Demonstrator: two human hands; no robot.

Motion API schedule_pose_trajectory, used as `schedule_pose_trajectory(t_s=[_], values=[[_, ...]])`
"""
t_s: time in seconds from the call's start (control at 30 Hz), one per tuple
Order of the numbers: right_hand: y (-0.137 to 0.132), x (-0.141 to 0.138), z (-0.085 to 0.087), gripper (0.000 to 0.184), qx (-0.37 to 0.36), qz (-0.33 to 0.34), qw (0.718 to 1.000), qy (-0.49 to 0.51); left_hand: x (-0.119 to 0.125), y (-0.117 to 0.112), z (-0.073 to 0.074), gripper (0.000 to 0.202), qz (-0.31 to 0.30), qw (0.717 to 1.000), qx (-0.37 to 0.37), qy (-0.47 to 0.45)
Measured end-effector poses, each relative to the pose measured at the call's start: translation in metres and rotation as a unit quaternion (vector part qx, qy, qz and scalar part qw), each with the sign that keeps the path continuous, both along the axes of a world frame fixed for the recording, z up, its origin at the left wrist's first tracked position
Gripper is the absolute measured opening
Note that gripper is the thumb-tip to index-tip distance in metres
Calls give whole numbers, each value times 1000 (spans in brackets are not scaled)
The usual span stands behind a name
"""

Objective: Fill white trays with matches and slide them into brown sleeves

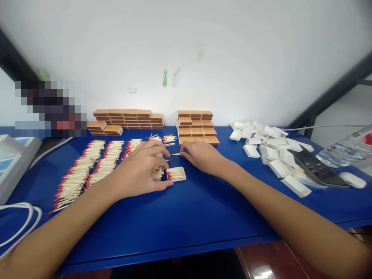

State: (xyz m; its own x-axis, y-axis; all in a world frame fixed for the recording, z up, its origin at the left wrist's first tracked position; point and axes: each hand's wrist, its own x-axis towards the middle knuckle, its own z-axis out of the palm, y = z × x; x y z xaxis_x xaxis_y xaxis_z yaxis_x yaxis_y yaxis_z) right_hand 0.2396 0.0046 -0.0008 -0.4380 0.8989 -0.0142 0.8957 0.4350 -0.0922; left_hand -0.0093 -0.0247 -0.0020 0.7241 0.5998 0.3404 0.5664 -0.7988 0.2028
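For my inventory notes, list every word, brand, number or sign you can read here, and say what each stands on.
No text can be read for certain.
Matchboxes: small print on some faces, too small to read.
Clear plastic package at the right edge: red and white marking, too blurred.
White device at the left edge: blue-marked panels, unreadable.
Matchbox tray: no print visible.

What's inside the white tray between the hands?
In the white tray: a layer of loose wooden matches, red heads at the left end. They cover part of the tray's floor, so anything beneath them is hidden and I can't give a count.
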Motion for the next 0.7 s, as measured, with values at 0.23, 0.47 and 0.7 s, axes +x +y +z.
schedule_pose_trajectory(t_s=[0.23, 0.47, 0.7], values=[[-5, 8, 8, 15, 15, 12, 999, 31, -1, 1, -1, 26, -1, 1000, 4, -4], [-4, 12, 8, 14, -37, 5, 999, 27, -1, 1, -1, 26, 2, 1000, -2, -4], [-6, 14, 11, 14, -59, 9, 998, 30, 0, 0, 2, 25, 5, 1000, -13, -3]])
